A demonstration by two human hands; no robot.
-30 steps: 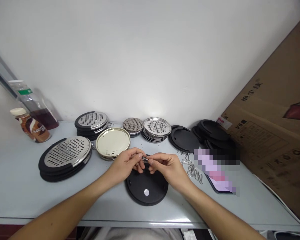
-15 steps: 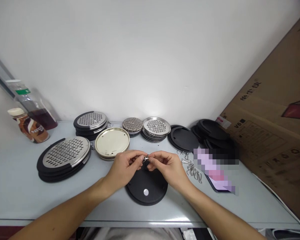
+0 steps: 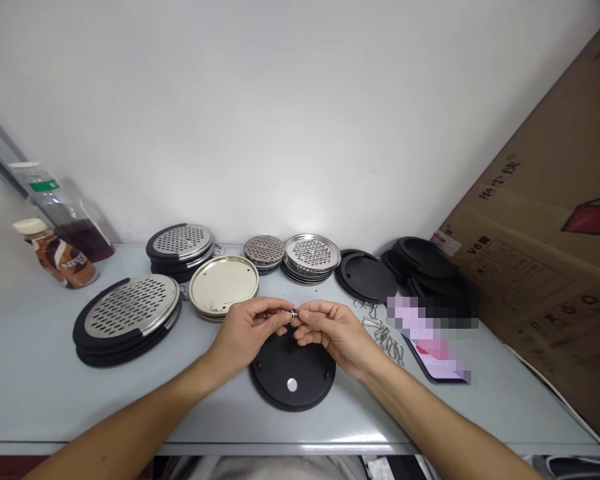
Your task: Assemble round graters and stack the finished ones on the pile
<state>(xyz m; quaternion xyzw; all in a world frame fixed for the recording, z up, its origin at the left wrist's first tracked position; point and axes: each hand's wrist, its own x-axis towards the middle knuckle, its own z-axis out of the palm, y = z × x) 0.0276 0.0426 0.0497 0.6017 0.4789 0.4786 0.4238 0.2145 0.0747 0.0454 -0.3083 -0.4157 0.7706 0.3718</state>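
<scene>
Over the far rim of a black round disc (image 3: 300,373) with a white dot, my two hands meet fingertip to fingertip. A small metal ring (image 3: 293,315) sits between them, partly covered by the fingers. My left hand (image 3: 247,333) pinches its left side with thumb and forefinger. From the other side, my right hand (image 3: 333,333) is closed on it the same way, its other fingers curled. Several loose metal clips with rings (image 3: 383,337) lie right of my right hand. Behind my left hand is a stack of cream-coloured round plates (image 3: 224,285).
At left are black-rimmed perforated metal discs (image 3: 133,310) and two bottles, one brown (image 3: 60,257). Along the wall stand perforated metal plates (image 3: 313,255) and more black discs (image 3: 367,275). A phone (image 3: 437,353), partly pixelated, lies at right beside a large cardboard box (image 3: 545,267).
My fingers have shifted slightly around the metal ring, the right thumb now lying straighter along it. The view has moved a little; the things on the table stay put.
</scene>
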